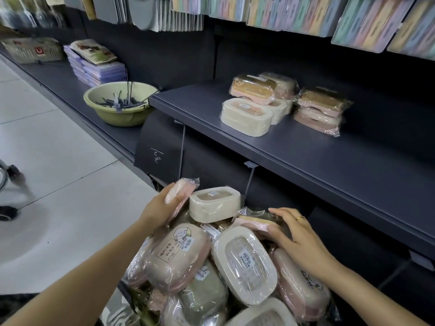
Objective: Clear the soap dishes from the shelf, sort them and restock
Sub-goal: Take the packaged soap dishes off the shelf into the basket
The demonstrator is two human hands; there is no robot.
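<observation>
Both bare arms reach forward and down.
Left hand [157,209] has a curled grip on a wrapped soap dish [180,194]; right hand [297,241] lies palm-down, fingers fairly straight.

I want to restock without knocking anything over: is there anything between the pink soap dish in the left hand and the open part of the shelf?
Nothing visible blocks it. The left hand holds the pink soap dish below the shelf. The front and left of the shelf are bare; the stacked soap dishes sit farther back.
</observation>
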